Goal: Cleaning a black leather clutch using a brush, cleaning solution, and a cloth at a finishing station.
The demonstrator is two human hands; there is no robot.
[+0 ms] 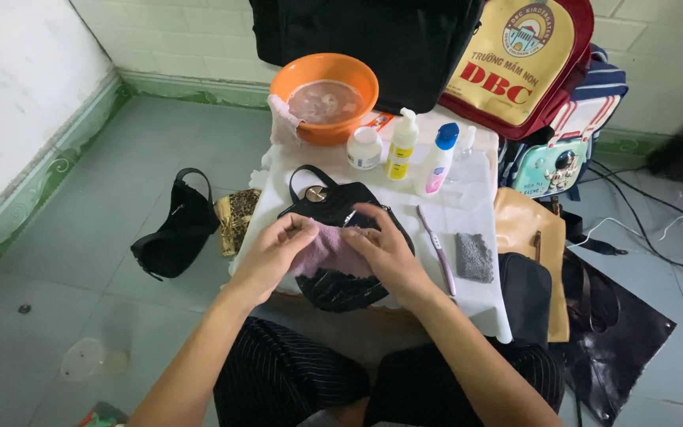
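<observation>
Both hands are down on the black handbag (pixel 340 237), which lies flat on the table (pixel 468 289) right before the person. The left hand (pixel 273 251) and right hand (pixel 385 247) each pinch the pink cloth (pixel 327 249), fingers curled. Risk here, I'd say: the orange basin (pixel 325 96) of water sits near behind; one wide elbow could slosh it onto the bag.

I see a small table (pixel 484 304) draped in white at frame centre. On it: an orange basin (pixel 324 96) at the top, jar (pixel 364 148), two bottles, black handbag (pixel 341 237), toothbrush (pixel 438 250), grey scouring pad (pixel 474 257).
</observation>
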